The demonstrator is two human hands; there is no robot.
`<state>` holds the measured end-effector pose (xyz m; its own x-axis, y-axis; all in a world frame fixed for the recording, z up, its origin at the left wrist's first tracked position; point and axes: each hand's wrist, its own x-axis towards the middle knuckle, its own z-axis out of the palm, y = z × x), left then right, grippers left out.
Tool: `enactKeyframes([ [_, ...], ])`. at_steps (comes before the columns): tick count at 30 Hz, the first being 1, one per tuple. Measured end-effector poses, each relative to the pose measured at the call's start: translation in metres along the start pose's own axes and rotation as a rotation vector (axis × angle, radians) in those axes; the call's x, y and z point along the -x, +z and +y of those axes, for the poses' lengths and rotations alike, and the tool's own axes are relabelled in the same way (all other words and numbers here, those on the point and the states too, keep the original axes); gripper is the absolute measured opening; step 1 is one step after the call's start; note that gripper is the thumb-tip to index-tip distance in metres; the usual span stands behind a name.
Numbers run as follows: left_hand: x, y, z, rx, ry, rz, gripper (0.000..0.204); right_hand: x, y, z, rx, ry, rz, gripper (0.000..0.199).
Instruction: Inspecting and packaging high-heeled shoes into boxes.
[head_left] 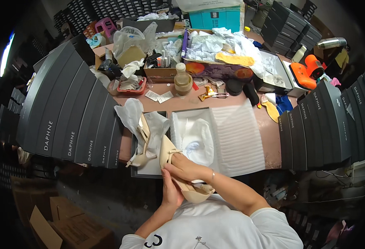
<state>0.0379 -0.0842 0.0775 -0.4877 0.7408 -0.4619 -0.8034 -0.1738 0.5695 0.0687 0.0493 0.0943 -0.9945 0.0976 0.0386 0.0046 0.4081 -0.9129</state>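
A beige pointed shoe with a small bow (168, 146) is held in front of my chest, its toe pointing away from me. My left hand (172, 191) grips it from the left side, thumb up along the edge. Across its opening lies my right hand (186, 168), closed about the upper, with some fingertips hidden inside or behind it. The matching beige heeled shoe (140, 159) rests on white tissue paper (130, 114) over a grey box part at left. Beside it an open shoe box (192, 111) contains white paper. A ribbed white foam sheet (238, 141) spreads to its right.
Stacked dark shoe boxes (72, 112) wall off the left, with more shoe boxes (315, 120) on the right. Farther back stand a glue bottle (182, 79), a red basket (131, 86), a carton of crumpled paper (207, 43) and an orange heat tool (305, 74).
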Motion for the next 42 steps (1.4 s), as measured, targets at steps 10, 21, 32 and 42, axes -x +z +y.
enactKeyframes([
  [10,-0.023,-0.008,0.052,-0.045,-0.163,-0.035,0.074,-0.015,-0.089,0.070,1.214,0.082,0.220,0.020],
  [21,-0.042,0.006,0.043,0.129,-0.141,-0.085,0.068,0.025,-0.071,-0.002,0.865,-0.231,0.565,0.032],
  [32,-0.013,-0.018,0.017,-0.035,-0.161,0.125,0.041,0.011,-0.034,0.015,0.693,0.060,0.249,0.022],
  [42,-0.025,-0.009,0.032,0.075,-0.201,0.009,0.055,0.016,-0.063,0.027,0.330,0.001,0.685,0.014],
])
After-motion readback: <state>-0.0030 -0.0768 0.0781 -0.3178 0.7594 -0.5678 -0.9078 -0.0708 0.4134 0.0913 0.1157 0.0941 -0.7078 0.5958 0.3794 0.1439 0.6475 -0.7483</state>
